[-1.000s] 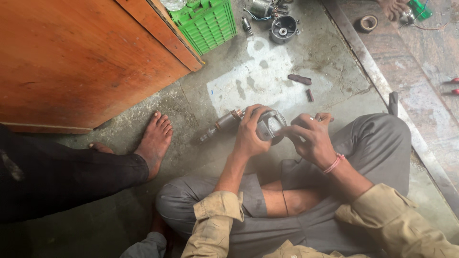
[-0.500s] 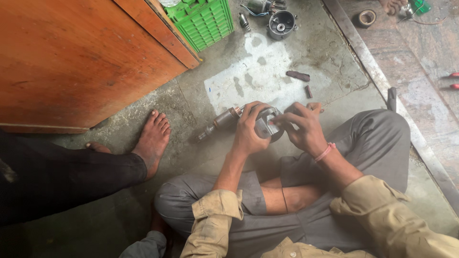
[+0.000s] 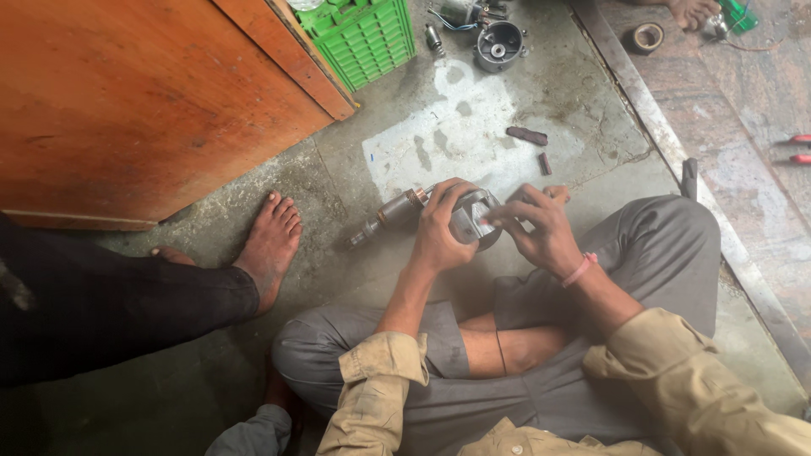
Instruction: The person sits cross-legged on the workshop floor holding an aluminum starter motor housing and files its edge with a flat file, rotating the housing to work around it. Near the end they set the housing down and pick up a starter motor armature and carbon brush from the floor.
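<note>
**On the concrete floor: two hands around a round metal part**

On the rough grey concrete floor (image 3: 524, 93), marked with a pale patch of white paint, a person sits cross-legged in grey trousers and a tan shirt with rolled cuffs; the left hand (image 3: 439, 228) wraps over a round, dull-silver metal housing (image 3: 471, 221), its grip clamped on the part's near side; a stubby metal shaft (image 3: 390, 215), greasy and stepped, sticks out leftward past the thumb; the right hand (image 3: 541, 228), a pink band at its wrist, has its fingertips pinched together on the housing's right edge, though what they pinch, if anything, is too small to tell; most of the housing is hidden under the fingers.

Two short rusty-brown pieces (image 3: 527, 136) lie on the paint patch beyond the hands; farther up sit a dark cup-shaped metal casing (image 3: 498, 44) and a green ribbed plastic crate (image 3: 363, 38), cut off by the top edge; a large orange-brown wooden panel (image 3: 144, 101), worn and smooth, fills the left; a bare foot (image 3: 270, 245) of another person in dark clothing rests on the floor beside it; red-handled tools (image 3: 798, 148) poke in at the right border, only their ends showing.
</note>
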